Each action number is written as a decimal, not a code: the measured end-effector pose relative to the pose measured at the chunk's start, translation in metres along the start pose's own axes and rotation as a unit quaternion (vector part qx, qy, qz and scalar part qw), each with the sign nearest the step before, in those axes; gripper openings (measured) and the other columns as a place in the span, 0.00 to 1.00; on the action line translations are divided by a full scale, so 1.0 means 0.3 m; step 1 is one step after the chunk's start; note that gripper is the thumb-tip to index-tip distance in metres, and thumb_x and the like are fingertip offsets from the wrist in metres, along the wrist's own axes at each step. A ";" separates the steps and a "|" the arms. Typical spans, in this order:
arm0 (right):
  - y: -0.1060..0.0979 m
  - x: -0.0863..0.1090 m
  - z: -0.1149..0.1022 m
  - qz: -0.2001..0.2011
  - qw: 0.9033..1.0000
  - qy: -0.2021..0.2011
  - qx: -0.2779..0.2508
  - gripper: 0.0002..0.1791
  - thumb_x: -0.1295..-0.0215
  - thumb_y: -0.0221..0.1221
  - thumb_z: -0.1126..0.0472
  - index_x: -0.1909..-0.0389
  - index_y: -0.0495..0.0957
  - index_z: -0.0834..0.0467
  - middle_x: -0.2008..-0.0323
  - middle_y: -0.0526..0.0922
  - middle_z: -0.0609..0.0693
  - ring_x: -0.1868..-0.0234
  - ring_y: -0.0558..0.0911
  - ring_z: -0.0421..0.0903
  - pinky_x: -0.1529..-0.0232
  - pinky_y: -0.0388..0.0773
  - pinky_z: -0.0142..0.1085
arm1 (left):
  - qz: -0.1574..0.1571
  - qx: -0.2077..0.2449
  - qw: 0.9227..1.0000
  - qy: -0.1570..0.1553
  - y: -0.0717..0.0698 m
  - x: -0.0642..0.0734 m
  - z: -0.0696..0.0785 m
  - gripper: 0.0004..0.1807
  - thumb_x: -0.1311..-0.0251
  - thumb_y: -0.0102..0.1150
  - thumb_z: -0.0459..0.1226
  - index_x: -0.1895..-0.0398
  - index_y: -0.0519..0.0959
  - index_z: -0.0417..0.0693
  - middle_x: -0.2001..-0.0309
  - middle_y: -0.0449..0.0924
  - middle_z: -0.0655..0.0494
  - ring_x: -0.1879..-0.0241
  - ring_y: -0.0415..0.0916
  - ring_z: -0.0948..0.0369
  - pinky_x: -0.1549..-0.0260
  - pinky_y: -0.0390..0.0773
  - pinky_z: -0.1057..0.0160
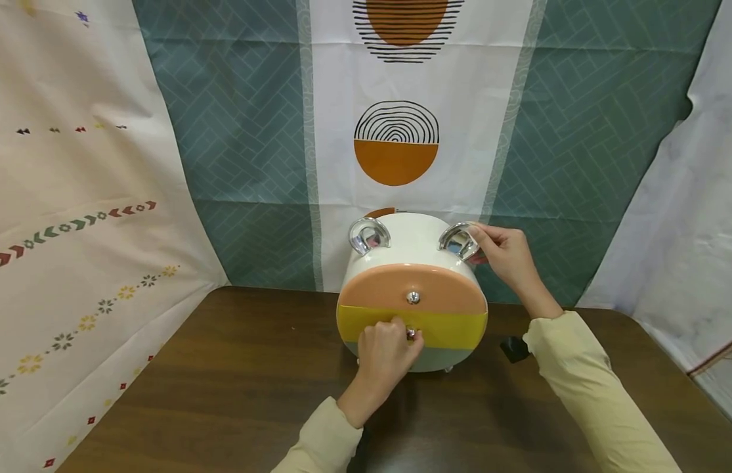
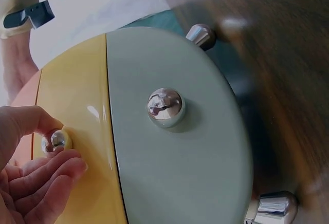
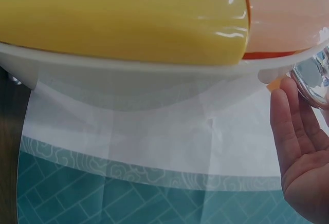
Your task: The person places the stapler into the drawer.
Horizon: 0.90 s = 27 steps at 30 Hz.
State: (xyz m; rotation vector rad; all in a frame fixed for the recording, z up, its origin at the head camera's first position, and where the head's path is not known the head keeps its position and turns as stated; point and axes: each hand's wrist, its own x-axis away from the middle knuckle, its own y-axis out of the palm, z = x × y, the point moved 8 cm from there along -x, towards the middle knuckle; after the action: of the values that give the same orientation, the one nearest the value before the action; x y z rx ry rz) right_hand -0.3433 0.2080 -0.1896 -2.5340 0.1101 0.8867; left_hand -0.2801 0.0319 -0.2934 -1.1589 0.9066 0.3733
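A round white drawer box (image 1: 415, 230) with a peach drawer (image 1: 377, 286), a yellow drawer (image 1: 454, 330) and a grey-green drawer (image 2: 175, 178) stands on the table. My left hand (image 1: 382, 355) pinches the silver knob (image 2: 57, 140) of the yellow drawer between thumb and forefinger; its other fingers curl loosely below in the left wrist view. At the top right of the box, my right hand (image 1: 509, 257) grips a shiny ear-shaped piece (image 3: 311, 80) with thumb and fingers. The matching left ear (image 1: 356, 235) is untouched. All three drawer fronts look flush.
The dark wooden table (image 1: 241, 374) spreads around the box. Right behind it hangs a patterned cloth (image 1: 253, 243). A small black object (image 1: 515, 349) shows beside the right sleeve. Short silver feet (image 2: 275, 207) hold the box off the tabletop.
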 end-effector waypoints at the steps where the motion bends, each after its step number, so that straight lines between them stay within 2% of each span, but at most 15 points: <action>1: 0.000 -0.001 0.002 -0.002 1.000 -0.001 0.000 0.17 0.35 0.52 0.63 0.50 0.74 0.72 0.65 0.79 0.72 0.81 0.79 0.33 0.77 0.77 0.28 | -0.003 -0.001 1.000 0.000 0.002 0.000 0.000 0.26 0.57 0.63 0.45 0.96 0.57 0.51 0.92 0.46 0.63 0.93 0.48 0.66 0.93 0.48 0.72; 7: 0.003 -0.004 -0.001 -0.001 1.000 0.000 0.007 0.17 0.35 0.51 0.64 0.51 0.74 0.72 0.66 0.79 0.72 0.81 0.79 0.32 0.77 0.77 0.27 | -0.019 -0.009 1.000 -0.001 0.006 -0.002 -0.002 0.26 0.55 0.64 0.47 0.96 0.58 0.51 0.93 0.47 0.63 0.93 0.48 0.66 0.93 0.48 0.72; 11: 0.002 -0.018 0.034 0.002 1.000 0.004 0.004 0.17 0.35 0.52 0.64 0.50 0.75 0.70 0.72 0.82 0.61 0.81 0.79 0.33 0.77 0.77 0.28 | -0.022 -0.010 1.000 0.011 0.002 -0.006 -0.002 0.27 0.54 0.64 0.48 0.95 0.59 0.51 0.93 0.49 0.63 0.94 0.49 0.67 0.93 0.48 0.74; 14: 0.004 -0.025 0.081 -0.006 1.000 0.015 0.007 0.19 0.34 0.51 0.59 0.47 0.73 0.66 0.73 0.82 0.58 0.80 0.80 0.35 0.76 0.77 0.28 | -0.014 -0.022 0.999 0.024 -0.004 -0.006 -0.004 0.28 0.56 0.66 0.53 0.95 0.60 0.51 0.93 0.50 0.63 0.94 0.52 0.67 0.94 0.50 0.73; 17: 0.002 -0.017 0.121 -0.025 0.999 0.033 0.030 0.24 0.33 0.49 0.53 0.40 0.68 0.60 0.69 0.81 0.63 0.77 0.80 0.34 0.74 0.78 0.29 | -0.008 -0.019 0.999 0.035 -0.009 -0.005 -0.011 0.30 0.59 0.67 0.57 0.95 0.59 0.51 0.93 0.50 0.63 0.94 0.53 0.67 0.93 0.50 0.73; 19: 0.000 -0.004 0.139 -0.038 0.997 0.045 0.041 0.26 0.32 0.47 0.51 0.37 0.64 0.59 0.66 0.80 0.65 0.75 0.80 0.33 0.73 0.78 0.29 | -0.007 0.001 0.999 0.035 -0.013 -0.004 -0.022 0.30 0.60 0.67 0.57 0.94 0.59 0.51 0.93 0.50 0.64 0.93 0.53 0.68 0.93 0.50 0.74; 22: -0.010 0.020 0.165 -0.053 0.996 0.062 0.036 0.27 0.33 0.47 0.50 0.38 0.65 0.61 0.63 0.81 0.63 0.72 0.80 0.33 0.71 0.78 0.30 | -0.011 0.049 0.998 0.033 -0.023 -0.004 -0.046 0.27 0.59 0.68 0.54 0.92 0.63 0.50 0.93 0.56 0.63 0.93 0.54 0.68 0.92 0.52 0.75; 25: -0.017 0.043 0.187 -0.072 0.995 0.070 0.016 0.25 0.33 0.48 0.52 0.41 0.68 0.65 0.60 0.81 0.60 0.69 0.81 0.35 0.70 0.79 0.33 | -0.010 0.086 0.996 0.035 -0.044 -0.006 -0.071 0.19 0.58 0.69 0.49 0.86 0.72 0.48 0.88 0.72 0.61 0.89 0.67 0.67 0.89 0.64 0.73; 27: -0.019 0.059 0.196 -0.088 0.994 0.070 0.008 0.24 0.32 0.48 0.53 0.43 0.70 0.66 0.58 0.81 0.60 0.67 0.81 0.36 0.69 0.79 0.35 | -0.015 0.104 0.994 0.040 -0.058 -0.007 -0.088 0.15 0.57 0.70 0.46 0.82 0.76 0.46 0.82 0.78 0.58 0.84 0.74 0.64 0.84 0.72 0.70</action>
State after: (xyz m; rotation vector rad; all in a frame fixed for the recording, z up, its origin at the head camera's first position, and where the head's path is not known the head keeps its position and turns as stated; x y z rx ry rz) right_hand -0.3617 0.2401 -0.2390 -2.5434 -0.0627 0.6378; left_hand -0.2807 0.0016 -0.2840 -0.9999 0.9728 0.2026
